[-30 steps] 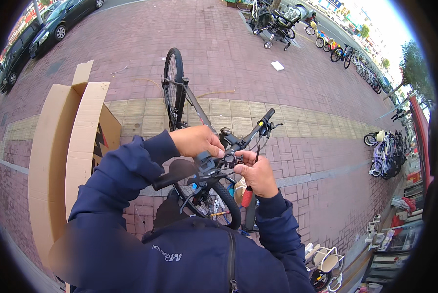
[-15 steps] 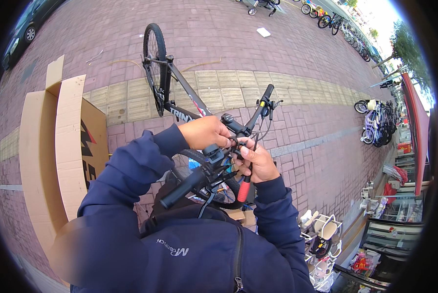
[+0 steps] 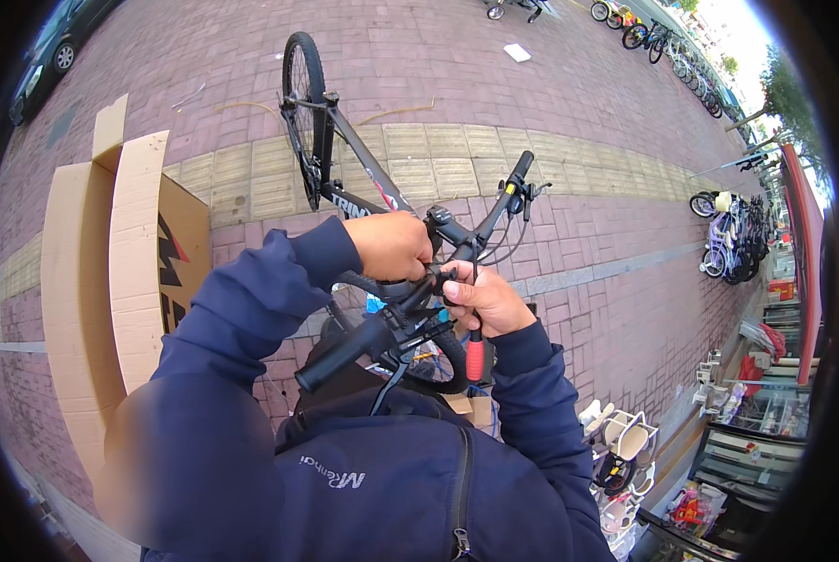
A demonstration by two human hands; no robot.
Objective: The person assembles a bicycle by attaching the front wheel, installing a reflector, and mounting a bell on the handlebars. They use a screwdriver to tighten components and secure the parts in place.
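A dark bicycle (image 3: pixel 375 178) stands in front of me, its handlebar (image 3: pixel 491 221) running diagonally below my hands. My left hand (image 3: pixel 394 246) is closed, thumb and fingertips pinched at a small black clamp-like part (image 3: pixel 444 275) near the middle of the bar. From the other side, my right hand (image 3: pixel 493 302) bends its thumb and index finger against that same part. A red-handled tool (image 3: pixel 476 360), seemingly a screwdriver, hangs down from the right hand's curled fingers. Nearer me is the black left grip (image 3: pixel 340 358) with its brake lever. The left fingertips are partly hidden.
An open tall cardboard box (image 3: pixel 137 281) stands on the left. Brick paving (image 3: pixel 607 318) surrounds the bicycle. White racks with small seats (image 3: pixel 625 440) stand at lower right by a shopfront. Parked bicycles (image 3: pixel 733 239) line the right side, and a car (image 3: pixel 54 56) is at far left.
My left hand has rolled over the black part, with its knuckles now more on top. The red handle hangs straighter down. The handlebar has turned slightly, and the whole view has shifted a little.
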